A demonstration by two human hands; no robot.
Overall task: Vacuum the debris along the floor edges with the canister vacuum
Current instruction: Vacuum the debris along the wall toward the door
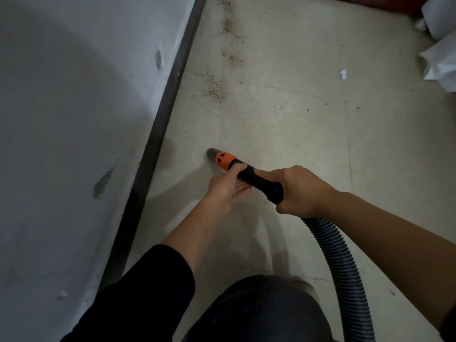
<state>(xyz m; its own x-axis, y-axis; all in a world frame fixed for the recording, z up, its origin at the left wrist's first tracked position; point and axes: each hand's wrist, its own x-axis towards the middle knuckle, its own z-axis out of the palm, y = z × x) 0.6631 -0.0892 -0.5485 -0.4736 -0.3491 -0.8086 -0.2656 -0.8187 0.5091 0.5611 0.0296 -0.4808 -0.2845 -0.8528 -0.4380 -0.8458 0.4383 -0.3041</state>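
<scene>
While the right hand (299, 191) was clenched around the black plastic handle (261, 184) where the ribbed grey hose (341, 265) joined it, the left hand (228, 187) curled loosely round the wand just behind the orange collar (225, 160). Its grey nozzle tip (212, 153) sat low over the pale concrete floor (296, 124), just beside the dark baseboard strip (158, 134). Brown crumbly debris (217, 88) lay further ahead along that edge, well apart from the tip.

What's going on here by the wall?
A person is vacuuming the floor along the dark baseboard. The right hand grips the black hose handle, and the left hand steadies it just behind the orange collar. The nozzle tip sits low over bare floor. A trail of brown debris still lies ahead, further along the wall.
</scene>
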